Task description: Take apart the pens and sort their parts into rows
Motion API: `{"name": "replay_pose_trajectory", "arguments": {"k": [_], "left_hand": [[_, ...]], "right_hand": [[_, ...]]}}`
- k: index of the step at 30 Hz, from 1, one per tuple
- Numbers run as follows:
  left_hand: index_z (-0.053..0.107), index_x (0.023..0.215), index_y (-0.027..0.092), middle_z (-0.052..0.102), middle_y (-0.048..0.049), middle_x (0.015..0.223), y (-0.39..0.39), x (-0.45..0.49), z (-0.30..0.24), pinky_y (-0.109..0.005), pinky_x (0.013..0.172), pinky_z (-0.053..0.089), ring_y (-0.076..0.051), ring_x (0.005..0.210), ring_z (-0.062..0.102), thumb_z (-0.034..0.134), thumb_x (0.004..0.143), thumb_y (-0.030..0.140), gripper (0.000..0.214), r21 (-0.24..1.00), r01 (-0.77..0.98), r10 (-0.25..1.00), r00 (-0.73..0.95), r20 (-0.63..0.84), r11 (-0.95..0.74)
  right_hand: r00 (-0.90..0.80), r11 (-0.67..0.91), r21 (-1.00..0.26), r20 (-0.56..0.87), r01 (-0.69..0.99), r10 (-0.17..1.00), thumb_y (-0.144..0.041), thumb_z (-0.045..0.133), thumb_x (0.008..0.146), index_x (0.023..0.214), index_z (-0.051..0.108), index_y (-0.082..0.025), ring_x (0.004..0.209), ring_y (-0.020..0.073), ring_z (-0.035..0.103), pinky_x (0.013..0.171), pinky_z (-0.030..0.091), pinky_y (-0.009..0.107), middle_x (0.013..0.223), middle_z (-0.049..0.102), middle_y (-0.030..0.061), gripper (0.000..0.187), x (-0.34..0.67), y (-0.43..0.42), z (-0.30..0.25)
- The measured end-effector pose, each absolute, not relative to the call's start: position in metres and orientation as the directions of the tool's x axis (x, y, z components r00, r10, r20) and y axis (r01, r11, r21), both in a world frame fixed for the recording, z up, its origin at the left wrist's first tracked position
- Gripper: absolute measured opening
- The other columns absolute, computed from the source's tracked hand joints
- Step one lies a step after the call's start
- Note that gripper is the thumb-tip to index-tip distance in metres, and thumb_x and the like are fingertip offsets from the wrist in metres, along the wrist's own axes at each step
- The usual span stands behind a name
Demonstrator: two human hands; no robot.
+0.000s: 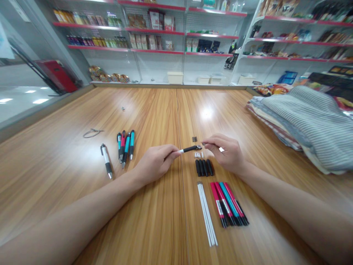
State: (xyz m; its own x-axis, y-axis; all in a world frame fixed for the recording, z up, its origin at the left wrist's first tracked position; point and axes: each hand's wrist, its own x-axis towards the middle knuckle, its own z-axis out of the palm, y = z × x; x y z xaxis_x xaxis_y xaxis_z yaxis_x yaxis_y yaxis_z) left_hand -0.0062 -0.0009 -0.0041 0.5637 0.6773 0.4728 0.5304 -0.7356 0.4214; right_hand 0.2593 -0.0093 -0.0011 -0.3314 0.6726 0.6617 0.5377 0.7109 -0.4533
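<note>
My left hand (156, 162) grips a white ink refill with a black grip sleeve (190, 149) on it, held level above the wooden table (154, 114). My right hand (227, 152) pinches a small metal part at the sleeve's right end. Below the hands lie small white pieces (198, 155), a row of black sleeves (204, 167), white refills (207, 213) and red and teal pen barrels (228, 204). To the left lie several assembled pens (125, 145) and one white pen (106, 160).
A rubber band (92, 133) and a tiny part (122, 108) lie on the table's left side. Small black parts (194, 139) sit above the hands. Folded striped cloth (306, 117) is piled at right. Store shelves (157, 33) line the back wall.
</note>
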Motion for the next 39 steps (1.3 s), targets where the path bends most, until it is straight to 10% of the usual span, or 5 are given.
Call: {"name": "replay_pose_trajectory", "arguments": {"k": [12, 39], "left_hand": [[0.065, 0.086, 0.017, 0.061, 0.0022, 0.067, 0.002, -0.006, -0.006, -0.022, 0.058, 0.036, -0.008, 0.058, 0.051, 0.053, 0.094, 0.032, 0.021, 0.509, 0.54, 0.742, 0.489, 0.458, -0.67], [0.063, 0.086, 0.017, 0.062, 0.0012, 0.07, 0.001, -0.005, -0.004, -0.023, 0.059, 0.037, -0.009, 0.062, 0.054, 0.053, 0.094, 0.031, 0.02, 0.521, 0.54, 0.751, 0.491, 0.442, -0.66]], "right_hand": [[-0.172, 0.379, -0.406, 0.461, 0.832, 0.871, -0.02, 0.061, 0.084, 0.091, 0.075, -0.022, 0.082, 0.0193, 0.063, 0.077, 0.048, 0.033, 0.086, 0.069, 0.0052, 0.016, 0.272, 0.006, -0.014], [-0.229, 0.429, -0.477, 0.421, 0.767, 0.878, -0.017, 0.06, 0.083, 0.088, 0.074, -0.02, 0.073, 0.0142, 0.062, 0.066, 0.047, 0.026, 0.084, 0.068, 0.0036, 0.015, 0.267, 0.0, -0.011]]}}
